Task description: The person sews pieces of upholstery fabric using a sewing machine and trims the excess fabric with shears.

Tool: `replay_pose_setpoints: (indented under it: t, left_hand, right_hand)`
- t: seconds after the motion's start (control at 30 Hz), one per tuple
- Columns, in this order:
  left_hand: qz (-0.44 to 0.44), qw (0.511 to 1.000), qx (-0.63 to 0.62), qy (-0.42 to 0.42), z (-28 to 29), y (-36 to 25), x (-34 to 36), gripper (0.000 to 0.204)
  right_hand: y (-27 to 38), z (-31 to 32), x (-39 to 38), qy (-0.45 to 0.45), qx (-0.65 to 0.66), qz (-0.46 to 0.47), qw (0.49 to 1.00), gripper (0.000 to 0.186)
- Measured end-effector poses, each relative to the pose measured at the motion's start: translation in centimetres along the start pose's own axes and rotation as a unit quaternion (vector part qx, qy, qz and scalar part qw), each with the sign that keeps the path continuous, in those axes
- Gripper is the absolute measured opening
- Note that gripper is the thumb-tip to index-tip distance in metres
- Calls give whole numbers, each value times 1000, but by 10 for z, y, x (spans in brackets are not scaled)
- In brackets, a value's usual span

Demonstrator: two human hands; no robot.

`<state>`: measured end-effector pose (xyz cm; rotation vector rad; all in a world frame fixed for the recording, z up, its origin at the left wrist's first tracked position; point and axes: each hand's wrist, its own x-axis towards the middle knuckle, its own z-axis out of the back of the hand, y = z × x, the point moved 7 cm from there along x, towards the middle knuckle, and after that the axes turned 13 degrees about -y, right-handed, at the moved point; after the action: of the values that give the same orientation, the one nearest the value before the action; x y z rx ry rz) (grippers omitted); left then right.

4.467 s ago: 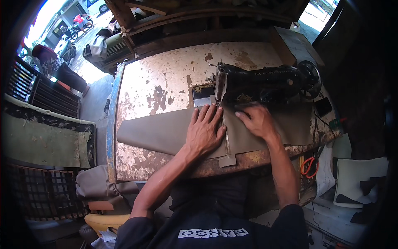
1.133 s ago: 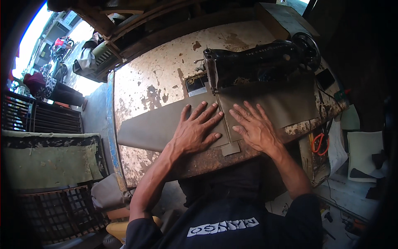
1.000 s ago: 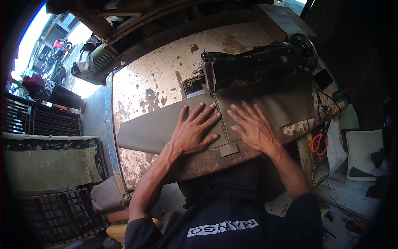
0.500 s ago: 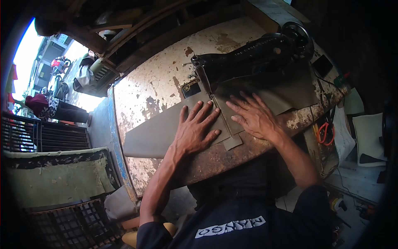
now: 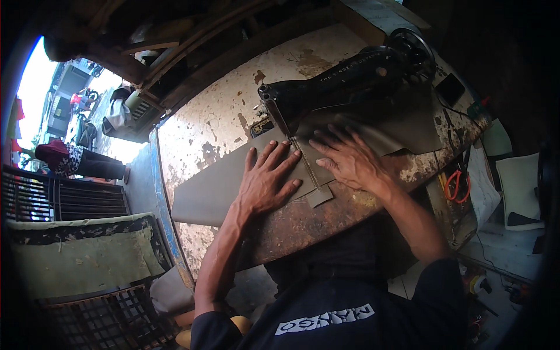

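Observation:
A black sewing machine [image 5: 344, 79] stands on the worn table, its needle end over a brownish-grey sheet of material [image 5: 204, 186], perhaps leatherette. A stitched seam strip [image 5: 305, 163] runs from under the needle area toward me and ends in a small loose tab [image 5: 319, 197]. Left of the seam, my left hand [image 5: 269, 175] lies flat on the sheet, fingers spread toward the machine. On the other side my right hand [image 5: 350, 157] also presses flat, fingers apart, near folds in the sheet. The needle tip itself is too small to make out.
The chipped wooden tabletop [image 5: 291, 233] curves along my front. Orange-handled scissors [image 5: 458, 185] hang at its right edge. A wooden rack [image 5: 169, 55] stands behind; a green-padded piece [image 5: 87, 251] lies at left. Outside, a person [image 5: 73, 157] is near a motorbike [image 5: 81, 131].
The view has shifted slightly. Both hands stay flat on the sheet beside the seam, and the seam's tab end sits a little closer to the machine.

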<state>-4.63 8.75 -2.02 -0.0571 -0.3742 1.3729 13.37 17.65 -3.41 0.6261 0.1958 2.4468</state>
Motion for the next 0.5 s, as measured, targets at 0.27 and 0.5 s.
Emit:
replay_pose_setpoints:
  t: [0.27,0.5]
  left_hand:
    - [2,1000,3,2,-2,4,1,65]
    - [-68,998,12,-12,5,5,2,60]
  right_hand:
    - [-3,-2,4,-14,0,-5,1000,53]
    - [-6,-10,9,-11,-14,-2,1000,53]
